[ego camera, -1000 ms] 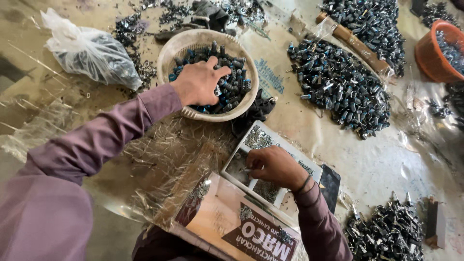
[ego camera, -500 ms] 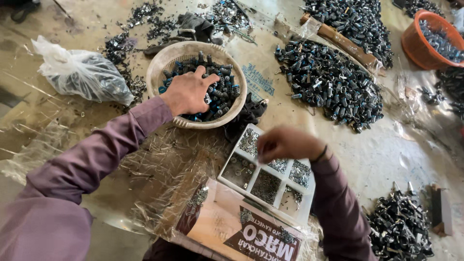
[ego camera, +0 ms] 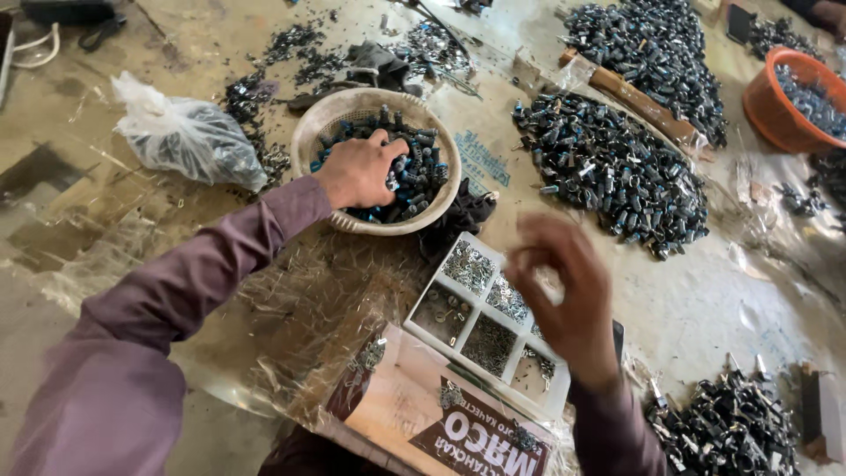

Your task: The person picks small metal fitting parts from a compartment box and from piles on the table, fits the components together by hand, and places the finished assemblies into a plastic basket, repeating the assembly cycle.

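Fingers of the left hand point(ego camera: 359, 169) are curled onto dark parts point(ego camera: 414, 172) inside the basket point(ego camera: 310, 141); right hand point(ego camera: 564, 295), nearer than the basket, is blurred, grip indeterminable.

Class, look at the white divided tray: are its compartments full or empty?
Partly filled. Each visible compartment of the white divided tray holds a shallow layer of small metal bits; the right hand hides some.

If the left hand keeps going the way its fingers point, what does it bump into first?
The left hand already reaches into the basket, so it would probably meet the dark little parts inside first.
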